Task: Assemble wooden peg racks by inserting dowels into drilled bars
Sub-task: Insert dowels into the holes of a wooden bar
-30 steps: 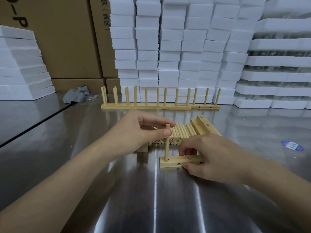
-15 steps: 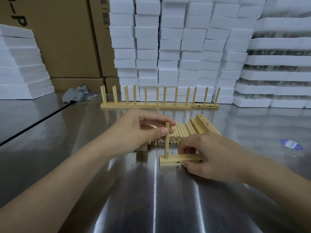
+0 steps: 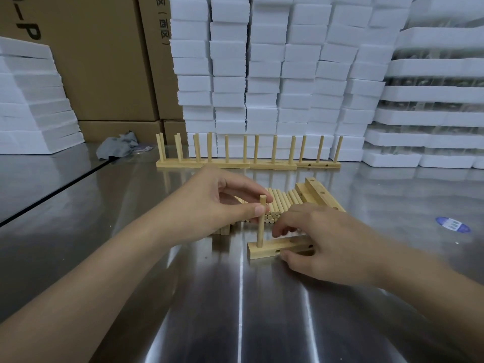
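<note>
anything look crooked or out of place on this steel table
Nothing broken or spilled. The pegs of the finished wooden peg racks at the back lean left at one end and right at the other, possibly lens distortion. A crumpled grey cloth lies by the brown cardboard boxes.

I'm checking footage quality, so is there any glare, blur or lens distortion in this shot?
Head view: glare streaks run down the table; the right hand on the bar looks soft, the left hand and dowel sharp; foam stacks lean at the edges, wide-angle distortion.
</note>
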A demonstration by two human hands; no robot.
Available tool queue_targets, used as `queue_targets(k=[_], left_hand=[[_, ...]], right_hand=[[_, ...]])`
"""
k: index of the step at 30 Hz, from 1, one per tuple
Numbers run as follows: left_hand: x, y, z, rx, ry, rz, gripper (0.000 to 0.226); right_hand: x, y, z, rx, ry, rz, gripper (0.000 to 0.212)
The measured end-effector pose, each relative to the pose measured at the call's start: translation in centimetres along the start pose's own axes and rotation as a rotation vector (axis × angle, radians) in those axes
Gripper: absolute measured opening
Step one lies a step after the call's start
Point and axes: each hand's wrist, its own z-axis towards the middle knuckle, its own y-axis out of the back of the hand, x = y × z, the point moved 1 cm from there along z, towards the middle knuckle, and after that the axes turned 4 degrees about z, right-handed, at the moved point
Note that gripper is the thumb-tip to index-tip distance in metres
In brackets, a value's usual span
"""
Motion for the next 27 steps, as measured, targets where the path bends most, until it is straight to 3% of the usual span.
queue_targets(k=[4,7,9,13,27], left_hand=[[0.1,-0.2,-0.1,-0.02,-0.02,0.056,0.02],[0.0,-0.4,-0.1,-0.036,-0.024,0.062,0.019],[0.0,-0.5,-0.1,-0.059,-0.012,0.055,0.018],[0.2,-0.6,0.0,-0.096,0.0,0.002,0.015],[0.1,-0.5,-0.1,0.039,0.016,0.041,0.016]], right_hand=[[1.4,-1.8,0.2,-0.136,-0.012,0.35,0.044],[1.9,-2.7,0.6,-0.214,-0.036,0.509,0.015],[1.9,-2.8,0.7,-0.2,-0.045,0.577,0.007],[1.8,-3.0,0.7,-0.189,-0.047,0.598,0.01],[1.7,-3.7,0.9,-0.293,-0.062,0.525,0.022]])
